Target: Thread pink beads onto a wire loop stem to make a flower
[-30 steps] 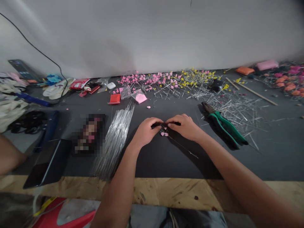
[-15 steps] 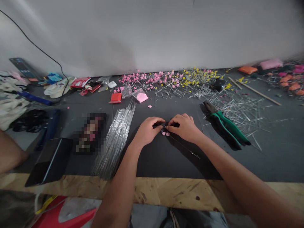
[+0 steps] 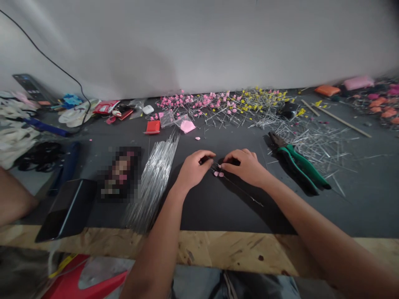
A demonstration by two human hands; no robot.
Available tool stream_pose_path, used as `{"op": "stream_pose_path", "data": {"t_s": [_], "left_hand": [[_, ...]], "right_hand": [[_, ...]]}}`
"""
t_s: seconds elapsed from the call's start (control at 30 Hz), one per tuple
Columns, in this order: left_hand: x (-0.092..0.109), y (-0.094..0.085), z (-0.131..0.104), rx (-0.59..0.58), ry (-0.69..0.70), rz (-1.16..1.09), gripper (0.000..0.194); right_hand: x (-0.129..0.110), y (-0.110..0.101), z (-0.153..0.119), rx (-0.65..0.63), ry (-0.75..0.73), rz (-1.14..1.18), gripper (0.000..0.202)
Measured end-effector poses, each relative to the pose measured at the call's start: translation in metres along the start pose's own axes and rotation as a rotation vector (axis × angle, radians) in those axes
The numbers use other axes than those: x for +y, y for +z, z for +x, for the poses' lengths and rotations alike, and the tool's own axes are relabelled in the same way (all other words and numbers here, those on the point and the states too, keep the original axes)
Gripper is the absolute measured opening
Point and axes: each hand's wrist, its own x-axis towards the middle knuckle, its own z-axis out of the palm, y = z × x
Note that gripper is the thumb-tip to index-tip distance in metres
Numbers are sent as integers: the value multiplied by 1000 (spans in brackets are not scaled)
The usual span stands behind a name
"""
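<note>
Near the middle of the dark table, my left hand (image 3: 195, 168) pinches thin wires between thumb and fingers. Facing it, my right hand (image 3: 245, 166) is closed at the fingertips around a small pale pink piece (image 3: 219, 166). Just below the fingertips lie two pink beads (image 3: 218, 174), close together on the wires. A thin twisted wire (image 3: 245, 191) runs from them toward the lower right, under my right hand. Left of my left forearm is a bundle of straight silvery wires (image 3: 154, 178). Green-handled pliers (image 3: 299, 164) rest to the right of my right hand.
Pink-tipped wires (image 3: 199, 101) and yellow-tipped wires (image 3: 264, 99) line the wall. Loose wires (image 3: 318, 145) lie behind the pliers. A red packet (image 3: 152, 127) and a pink packet (image 3: 187, 126) sit behind the bundle. A dark box (image 3: 67, 209) stands front left, near another person's arm (image 3: 14, 197).
My hands have moved slightly apart at the fingertips, showing more of the wires and the pale pink piece between them. The whole view has shifted a little.
</note>
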Motion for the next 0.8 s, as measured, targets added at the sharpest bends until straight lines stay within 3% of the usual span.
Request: {"op": "stream_pose_path", "data": {"t_s": [0.17,0.3,0.5,0.8], "left_hand": [[-12,-2,3,328,-89,-111,17],[-23,-3,8,471,-122,-54,18],[-26,-2,13,435,-89,221,25],[-32,-1,34,345,-35,503,35]], "right_hand": [[5,-7,-25,-23,1,-52,17],[9,-9,-55,-17,-11,-112,18],[5,-12,-79,-37,16,-288,17],[-7,-18,-85,-79,-5,-447,27]]}}
